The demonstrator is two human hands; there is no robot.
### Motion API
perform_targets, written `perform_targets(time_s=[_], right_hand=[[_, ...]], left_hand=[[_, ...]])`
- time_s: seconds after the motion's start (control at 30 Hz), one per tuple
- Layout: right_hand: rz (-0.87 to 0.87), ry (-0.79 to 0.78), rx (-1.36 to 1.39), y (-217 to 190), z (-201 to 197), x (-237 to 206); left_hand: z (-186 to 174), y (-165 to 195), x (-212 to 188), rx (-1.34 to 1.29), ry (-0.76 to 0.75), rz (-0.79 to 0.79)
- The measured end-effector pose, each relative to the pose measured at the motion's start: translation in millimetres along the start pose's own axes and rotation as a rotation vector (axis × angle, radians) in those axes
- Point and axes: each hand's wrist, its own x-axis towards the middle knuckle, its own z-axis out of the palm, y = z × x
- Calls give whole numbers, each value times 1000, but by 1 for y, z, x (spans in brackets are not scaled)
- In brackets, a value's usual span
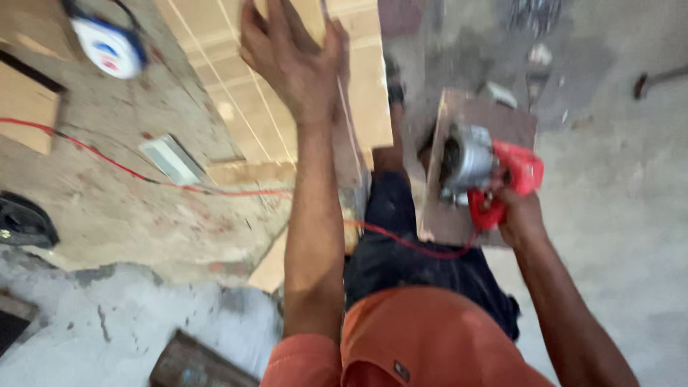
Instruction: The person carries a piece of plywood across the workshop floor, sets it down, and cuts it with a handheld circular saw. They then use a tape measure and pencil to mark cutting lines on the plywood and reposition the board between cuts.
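Red-handled saw [481, 172] in right hand [517, 213], mounted on board [494, 122].

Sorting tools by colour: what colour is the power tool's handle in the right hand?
Red, on the power tool in the right hand; head view.

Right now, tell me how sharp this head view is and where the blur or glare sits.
Head view: motion blur smears the whole frame; the left hand on the wooden board is streaked, the red power saw in the right hand is soft; the tape measure at top left is washed pale, its markings unreadable; daylight is flat, shadows faint.
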Motion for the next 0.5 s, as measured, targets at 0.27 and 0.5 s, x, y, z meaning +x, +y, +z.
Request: perform_targets(time_s=[0.27,0.5], right_hand=[[8,70,8,-26,13,-26],[-63,72,-9,-44,32,-38]], left_hand=[[-10,-32,5,30,-144,119],[2,-53,7,67,-83,157]])
